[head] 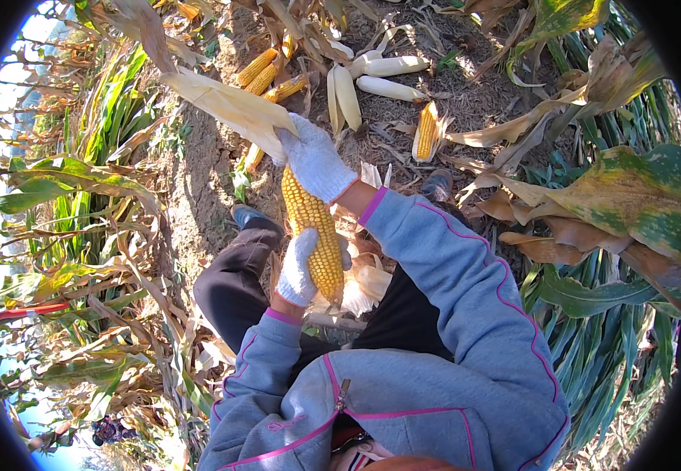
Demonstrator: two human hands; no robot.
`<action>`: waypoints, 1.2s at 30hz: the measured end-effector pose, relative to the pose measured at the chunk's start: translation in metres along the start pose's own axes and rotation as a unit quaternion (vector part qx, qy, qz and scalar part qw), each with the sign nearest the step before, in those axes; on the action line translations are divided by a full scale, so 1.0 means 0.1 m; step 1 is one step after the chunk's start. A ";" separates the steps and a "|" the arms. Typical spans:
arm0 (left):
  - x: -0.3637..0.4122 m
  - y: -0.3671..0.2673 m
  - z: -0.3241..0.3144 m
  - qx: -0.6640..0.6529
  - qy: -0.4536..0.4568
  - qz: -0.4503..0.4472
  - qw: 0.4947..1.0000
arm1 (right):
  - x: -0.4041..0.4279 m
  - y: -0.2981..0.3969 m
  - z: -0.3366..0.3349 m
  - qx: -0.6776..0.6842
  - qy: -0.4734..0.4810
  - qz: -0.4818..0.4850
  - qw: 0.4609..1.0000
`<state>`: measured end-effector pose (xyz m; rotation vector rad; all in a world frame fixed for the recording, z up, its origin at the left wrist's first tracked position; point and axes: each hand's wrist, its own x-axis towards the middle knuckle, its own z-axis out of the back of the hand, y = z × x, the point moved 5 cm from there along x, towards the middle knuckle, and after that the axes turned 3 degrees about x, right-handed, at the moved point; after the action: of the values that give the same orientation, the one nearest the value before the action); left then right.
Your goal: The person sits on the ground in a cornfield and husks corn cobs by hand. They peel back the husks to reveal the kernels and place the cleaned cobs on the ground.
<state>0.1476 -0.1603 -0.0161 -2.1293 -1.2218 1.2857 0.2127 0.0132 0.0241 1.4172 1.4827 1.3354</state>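
A bare yellow ear of corn (311,218) lies slantwise before me, its tip pointing down toward my lap. My left hand (298,265), in a white knit glove, wraps around its lower half. At the upper end is my right hand (315,158), gloved the same way. It grips pale dry husk leaves (228,106), which extend up and left from the fist. The base of the ear is hidden behind that hand.
Beyond my feet lie several yellow ears (263,76) and several ears in pale husk (396,66). A partly husked ear (426,132) rests to the right. Loose husks (367,285) lie between my legs. Cornstalks with leaves (617,200) crowd both sides.
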 end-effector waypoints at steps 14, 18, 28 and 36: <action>-0.01 0.24 -0.04 -0.316 0.068 0.086 0.942 | 0.33 0.15 0.81 0.284 -0.262 -0.174 0.906; 0.30 -0.07 0.44 -0.251 0.020 0.024 0.967 | 0.31 -0.01 0.76 0.095 -0.231 -0.168 0.954; 0.90 -1.56 1.37 -0.104 -0.187 -0.250 0.944 | 0.04 -0.73 0.35 -0.480 0.292 -0.174 0.809; 1.25 -1.07 1.05 0.348 -0.061 -0.086 0.931 | -0.22 -1.85 0.77 -0.540 0.370 -0.270 0.706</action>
<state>0.0326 -0.0103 -0.0640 -1.4208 -0.7949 1.5004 0.2393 0.0305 -0.1747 -0.3506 0.9793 1.9177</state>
